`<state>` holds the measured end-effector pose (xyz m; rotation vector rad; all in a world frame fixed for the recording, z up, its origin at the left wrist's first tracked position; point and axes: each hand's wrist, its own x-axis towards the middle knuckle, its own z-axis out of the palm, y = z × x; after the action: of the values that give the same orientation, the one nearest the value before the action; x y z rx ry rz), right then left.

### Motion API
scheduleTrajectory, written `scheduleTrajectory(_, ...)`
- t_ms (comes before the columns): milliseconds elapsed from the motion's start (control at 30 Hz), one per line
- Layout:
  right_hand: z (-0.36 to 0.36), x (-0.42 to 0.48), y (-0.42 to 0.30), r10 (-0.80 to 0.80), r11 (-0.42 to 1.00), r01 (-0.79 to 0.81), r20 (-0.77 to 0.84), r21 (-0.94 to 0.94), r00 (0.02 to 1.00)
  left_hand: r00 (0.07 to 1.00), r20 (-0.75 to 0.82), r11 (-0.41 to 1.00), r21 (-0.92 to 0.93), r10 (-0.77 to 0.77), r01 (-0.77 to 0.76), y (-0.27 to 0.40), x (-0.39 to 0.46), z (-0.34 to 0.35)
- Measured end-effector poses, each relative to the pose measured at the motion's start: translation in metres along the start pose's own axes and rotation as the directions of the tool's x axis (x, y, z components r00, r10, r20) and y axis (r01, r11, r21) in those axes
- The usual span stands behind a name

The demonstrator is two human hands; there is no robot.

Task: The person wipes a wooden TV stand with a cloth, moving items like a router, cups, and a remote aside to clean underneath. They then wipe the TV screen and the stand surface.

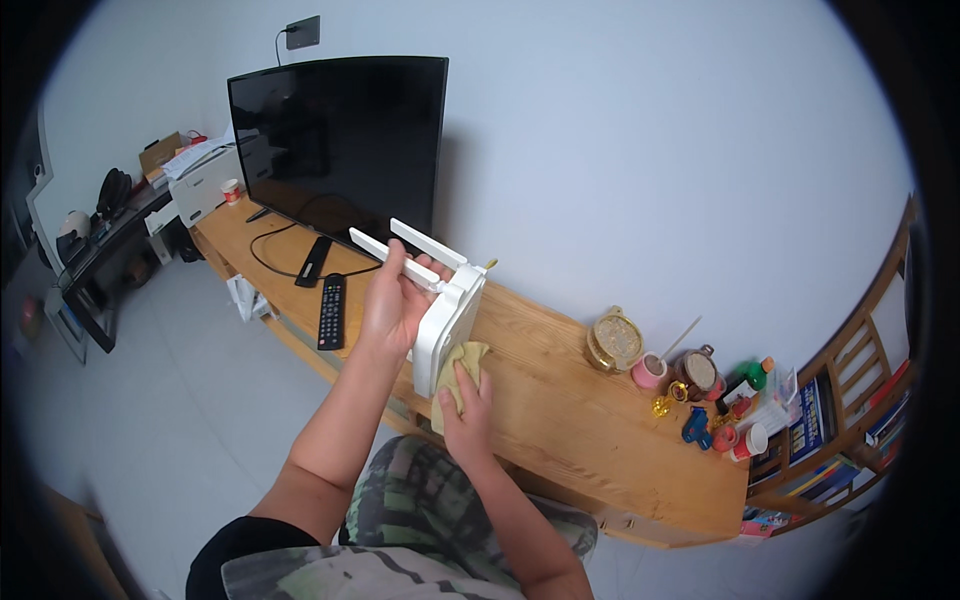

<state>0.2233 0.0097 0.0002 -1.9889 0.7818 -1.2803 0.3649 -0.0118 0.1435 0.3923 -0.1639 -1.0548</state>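
A white Wi-Fi router [444, 326] with two visible antennas is held up on its side above the wooden cabinet top [540, 352]. My left hand [397, 304] grips it at the antenna end, with the thumb against one antenna. In my right hand [470, 416] is a yellowish cloth [466, 367], pressed against the lower part of the router's face. Part of the left hand's fingers is hidden behind the antenna and the router body.
Left of my hands lie a black remote control [331, 311] and a cable, before a television [337, 142]. A printer [202, 184] stands beyond. To the right are a gold-rimmed jar [615, 341], a pink cup [649, 371], a green bottle [742, 386], a paper cup [750, 442] and a bookshelf [832, 382].
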Motion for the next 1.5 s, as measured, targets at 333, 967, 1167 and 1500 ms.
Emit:
scheduleTrajectory(333,0.011,0.027,-0.026,-0.057,0.993,0.070,-0.135,0.092,0.989,0.894,0.400,0.248,0.862,0.203,-0.442,-0.032,-0.026,-0.063)
scheduleTrajectory(967,0.022,0.065,-0.042,-0.319,0.943,0.285,-0.236,-0.169,0.918,0.670,0.445,0.217,0.714,0.594,-0.666,-0.019,-0.043,-0.043)
scheduleTrajectory(1167,0.015,0.071,0.003,0.099,0.987,-0.115,-0.141,-0.114,0.985,0.631,0.541,0.060,0.731,0.556,-0.679,-0.015,-0.055,-0.046)
scheduleTrajectory(1500,-0.038,0.032,-0.055,0.325,0.390,-0.241,0.112,0.889,0.939,0.502,0.864,-0.395,0.475,0.039,-0.787,-0.034,-0.062,-0.047)
